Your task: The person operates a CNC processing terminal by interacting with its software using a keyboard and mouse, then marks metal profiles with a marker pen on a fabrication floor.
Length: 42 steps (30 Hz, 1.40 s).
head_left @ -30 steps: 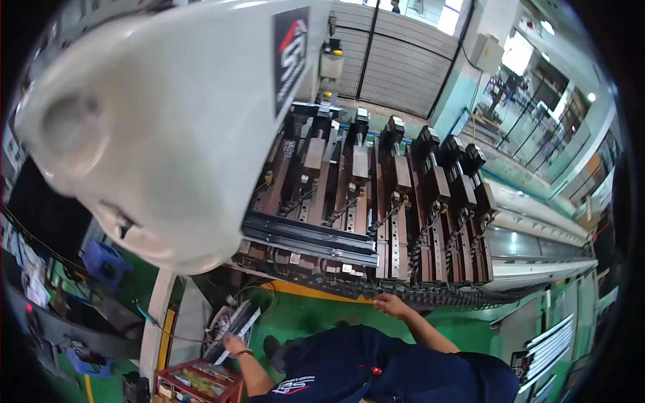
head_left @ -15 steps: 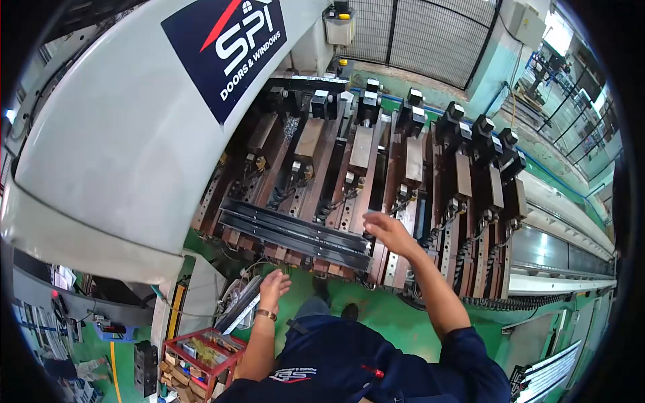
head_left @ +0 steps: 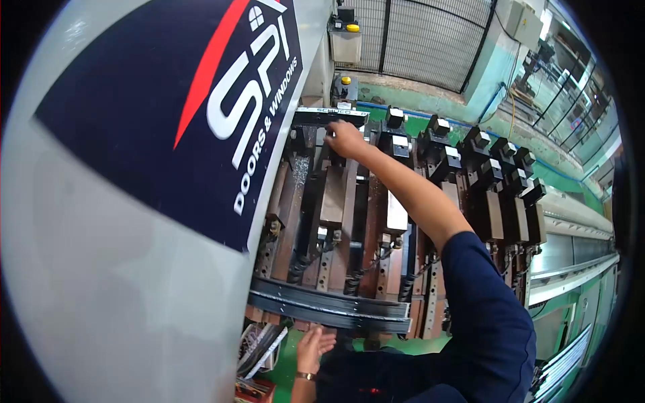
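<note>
My right hand (head_left: 346, 139) reaches across to the far side of the machine bed, fingers curled at a black clamp block, just in front of a dark bar with a white printed strip (head_left: 349, 113). What lies under those fingers is hidden. Low in the view, my left hand (head_left: 315, 350) is open with its fingers stretched out, close to the near edge of the bed. Just beyond it, dark metal profiles (head_left: 329, 306) lie side by side across the near ends of the brown rails.
Black clamps (head_left: 401, 144) line the far ends of the rails. A large white machine housing (head_left: 134, 282) fills the left side. Behind the bed stands a mesh fence (head_left: 423, 40). A red crate (head_left: 259, 389) is at the lower left.
My right hand has gone from the near profiles to the far clamps. My left hand stays open near the front edge. The view has shifted forward, and the housing looks larger.
</note>
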Tool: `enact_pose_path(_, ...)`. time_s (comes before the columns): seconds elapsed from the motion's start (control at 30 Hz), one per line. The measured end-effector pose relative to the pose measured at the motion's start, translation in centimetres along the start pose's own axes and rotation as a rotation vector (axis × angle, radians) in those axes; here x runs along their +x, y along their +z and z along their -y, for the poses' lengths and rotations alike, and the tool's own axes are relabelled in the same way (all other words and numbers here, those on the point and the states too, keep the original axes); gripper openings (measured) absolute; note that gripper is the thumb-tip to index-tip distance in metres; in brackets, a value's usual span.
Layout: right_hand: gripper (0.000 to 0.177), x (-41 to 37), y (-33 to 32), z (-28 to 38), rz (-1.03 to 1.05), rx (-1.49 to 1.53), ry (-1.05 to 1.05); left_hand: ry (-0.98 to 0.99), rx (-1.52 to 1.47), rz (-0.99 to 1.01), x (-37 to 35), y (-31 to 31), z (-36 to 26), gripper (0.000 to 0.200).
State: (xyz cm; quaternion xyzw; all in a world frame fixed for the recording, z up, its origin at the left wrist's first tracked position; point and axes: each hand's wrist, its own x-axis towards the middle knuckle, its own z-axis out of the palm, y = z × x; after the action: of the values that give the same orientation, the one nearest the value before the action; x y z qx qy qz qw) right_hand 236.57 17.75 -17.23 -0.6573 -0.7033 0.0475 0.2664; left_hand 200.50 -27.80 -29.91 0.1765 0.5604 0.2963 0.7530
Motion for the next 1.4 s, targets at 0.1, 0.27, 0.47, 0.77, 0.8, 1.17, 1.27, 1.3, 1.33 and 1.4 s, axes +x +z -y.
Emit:
enact_pose_path(0.1, 0.036, 7.5, 4.0, -0.7, 0.011, -0.209, 0.013, -0.031, -0.016, -0.041, 0.2, -0.3, -1.1, 0.035)
enact_pose_path(0.27, 0.033, 13.9, 10.3, -1.4, -0.006, -0.449, 0.01, -0.06, -0.055, -0.082, 0.8, -0.9, -2.0, 0.037)
enact_pose_path(0.47, 0.028, 16.3, 10.1, -1.6, 0.082, -0.276, -0.003, -0.094, 0.006, -0.132, 1.3, -0.5, -2.1, 0.037)
enact_pose_path(0.77, 0.03, 4.3, -6.0, -4.9, -0.159, -0.284, -0.161, 0.006, 0.175, -0.132, 0.5, 0.2, -0.9, 0.031)
enact_pose_path(0.8, 0.032, 2.0, -8.0, -6.3, -0.188, -0.276, -0.178, 0.013, 0.199, -0.138, 0.6, 0.0, -0.3, 0.029)
enact_pose_path(1.17, 0.045, -33.4, -32.2, -21.0, 0.598, 0.884, 0.589, 0.206, 0.296, -0.178, -2.2, 6.2, 5.4, 0.037)
enact_pose_path(1.27, 0.045, -42.7, -35.3, -24.6, 0.58, 0.953, 0.703, 0.178, 0.241, -0.123, -1.8, 8.4, 7.3, 0.041)
enact_pose_path(1.3, 0.045, -45.3, -36.4, -25.2, 0.575, 0.953, 0.711, 0.16, 0.233, -0.127, -1.7, 9.3, 7.7, 0.043)
enact_pose_path(1.33, 0.046, -47.8, -37.7, -25.8, 0.603, 0.937, 0.729, 0.143, 0.224, -0.133, -1.7, 10.2, 8.1, 0.044)
enact_pose_path(1.4, 0.046, -52.4, -38.5, -27.9, 0.639, 0.984, 0.76, 0.108, 0.2, -0.134, -0.6, 10.6, 8.8, 0.047)
